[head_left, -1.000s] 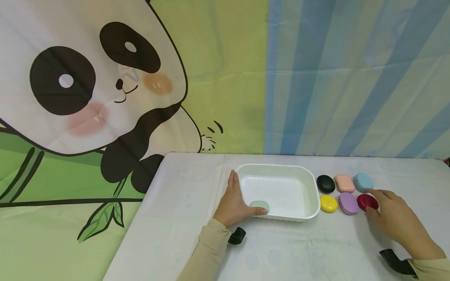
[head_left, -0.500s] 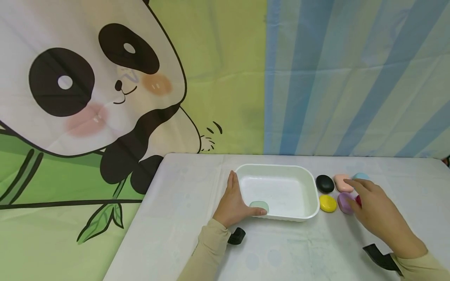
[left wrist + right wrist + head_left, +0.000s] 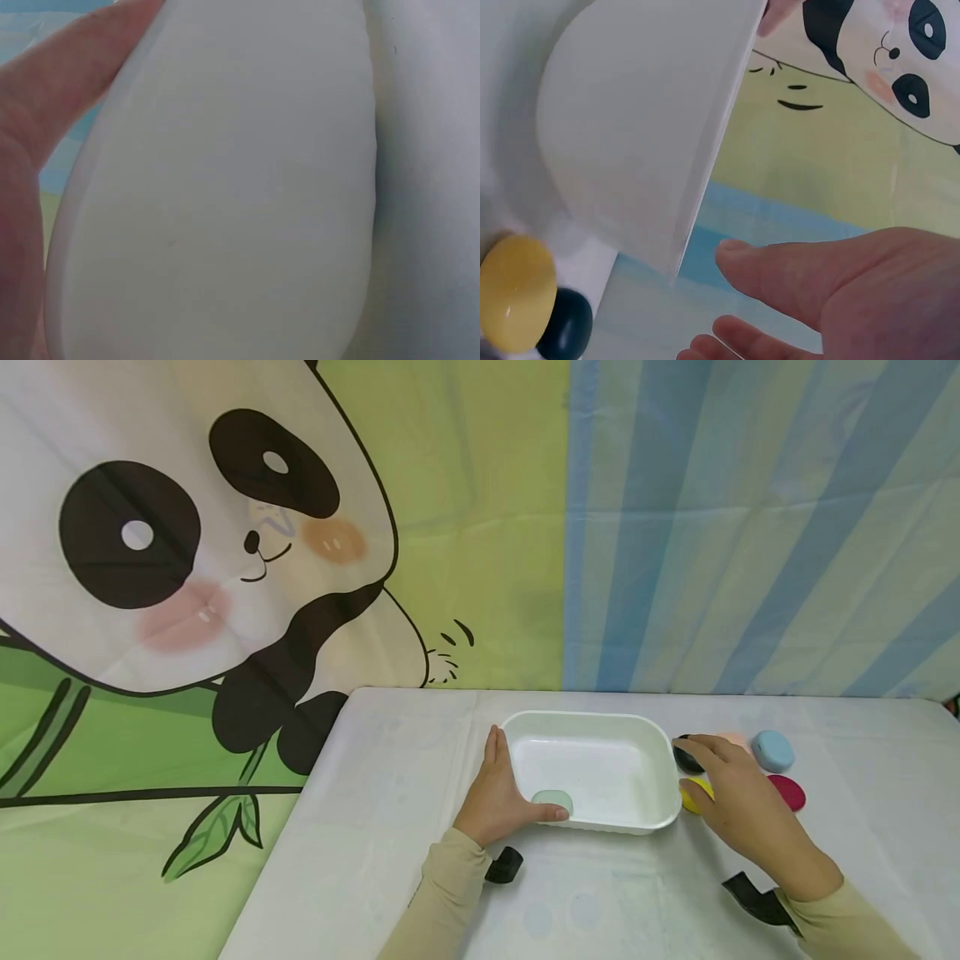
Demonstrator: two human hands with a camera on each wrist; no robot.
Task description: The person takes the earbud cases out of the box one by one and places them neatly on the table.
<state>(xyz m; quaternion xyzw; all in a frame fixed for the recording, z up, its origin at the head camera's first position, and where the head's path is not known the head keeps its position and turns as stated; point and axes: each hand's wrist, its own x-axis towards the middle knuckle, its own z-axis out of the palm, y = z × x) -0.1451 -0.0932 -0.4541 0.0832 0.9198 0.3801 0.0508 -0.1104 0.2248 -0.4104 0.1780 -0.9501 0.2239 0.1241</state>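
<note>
My left hand [image 3: 498,793] rests against the left end of a white rectangular tray [image 3: 600,827], fingers straight along its wall and thumb stretched over the near rim. In the left wrist view the thumb [image 3: 52,90] lies along the rim. A pale green rounded piece [image 3: 553,799] sits inside, at the near left corner. My right hand [image 3: 750,802] hovers over small, smooth coloured pieces right of the tray, thumb and fingers apart with nothing between them. Its fingertips overlap the black piece [image 3: 686,758] and the yellow piece [image 3: 696,795]; the purple one is hidden behind this hand.
Beyond the right hand lie a light blue piece [image 3: 773,751] and a dark red piece [image 3: 787,792]; a pink piece [image 3: 735,740] shows partly. The white-covered table [image 3: 585,910] ends at a backdrop [image 3: 487,527] with a panda and stripes.
My right hand has moved left, from the blue and red pieces across the pink and purple ones to the black and yellow ones. The left hand and tray stay put.
</note>
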